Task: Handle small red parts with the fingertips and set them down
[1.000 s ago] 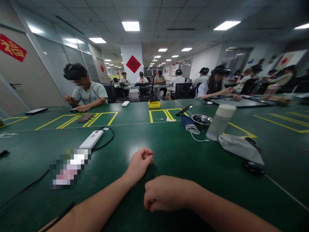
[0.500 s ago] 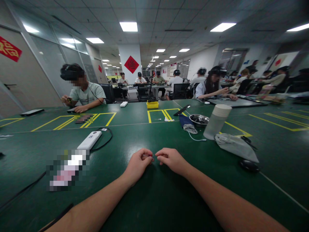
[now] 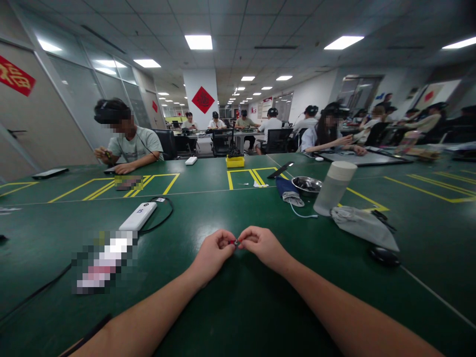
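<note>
Our left hand [image 3: 212,255] and right hand [image 3: 265,248] nearly meeting above the green table [image 3: 178,307], fingertips pinching a tiny red-and-metal piece [image 3: 235,242] between them, perhaps two parts, the white power bank [image 3: 139,216] leftward.

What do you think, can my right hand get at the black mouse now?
Likely yes: the right hand has nothing between it and the black mouse, but seems busy with a tiny item.

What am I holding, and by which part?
A tiny red piece, pinched by the left hand, the right hand beside it; which part is too small to tell.
</note>
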### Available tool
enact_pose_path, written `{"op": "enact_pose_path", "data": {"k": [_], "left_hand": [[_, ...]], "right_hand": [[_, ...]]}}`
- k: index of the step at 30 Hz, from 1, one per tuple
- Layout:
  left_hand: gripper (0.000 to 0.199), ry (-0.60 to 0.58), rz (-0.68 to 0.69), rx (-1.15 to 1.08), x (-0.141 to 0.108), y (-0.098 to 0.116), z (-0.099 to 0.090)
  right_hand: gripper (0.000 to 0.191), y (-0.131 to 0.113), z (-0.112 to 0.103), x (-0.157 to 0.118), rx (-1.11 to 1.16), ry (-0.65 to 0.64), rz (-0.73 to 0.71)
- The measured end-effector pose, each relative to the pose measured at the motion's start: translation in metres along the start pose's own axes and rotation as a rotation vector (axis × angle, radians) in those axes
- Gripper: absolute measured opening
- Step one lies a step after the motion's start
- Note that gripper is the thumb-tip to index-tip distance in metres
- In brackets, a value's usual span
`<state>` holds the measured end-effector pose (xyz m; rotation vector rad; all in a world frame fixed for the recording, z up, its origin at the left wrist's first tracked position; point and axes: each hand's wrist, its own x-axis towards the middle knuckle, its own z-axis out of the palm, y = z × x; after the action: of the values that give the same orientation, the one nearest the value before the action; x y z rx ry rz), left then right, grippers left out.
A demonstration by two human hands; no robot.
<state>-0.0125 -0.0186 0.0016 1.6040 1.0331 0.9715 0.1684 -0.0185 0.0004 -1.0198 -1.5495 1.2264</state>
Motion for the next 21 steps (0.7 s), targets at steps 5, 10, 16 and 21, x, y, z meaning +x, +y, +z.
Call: {"op": "enact_pose_path", "data": {"k": [5,10,16,21], "left_hand": [[0.016,-0.009,-0.030,-0.059,0.0011,-0.0028,0.0005],[0.015,0.006,-0.044,-0.073,0.0022,-0.0042,0.0002],[0.016,-0.021,-0.036,-0.072,0.0008,-0.0015,-0.0001],[0.015,-0.015,-0.022,-0.057,0.0009,-0.0049,0.0003]], "right_hand": [[0.014,-0.0025,0.0021,-0.0005,-0.045,0.002,-0.001],[0.013,-0.0070,0.0012,-0.0032,-0.235,0.013,-0.043],[0.017,-0.0053,-0.0010,-0.0026,-0.197,0.003,-0.046],[0.015,-0.0019,-0.0007,-0.0004,-0.066,-0.020,-0.011]]}}
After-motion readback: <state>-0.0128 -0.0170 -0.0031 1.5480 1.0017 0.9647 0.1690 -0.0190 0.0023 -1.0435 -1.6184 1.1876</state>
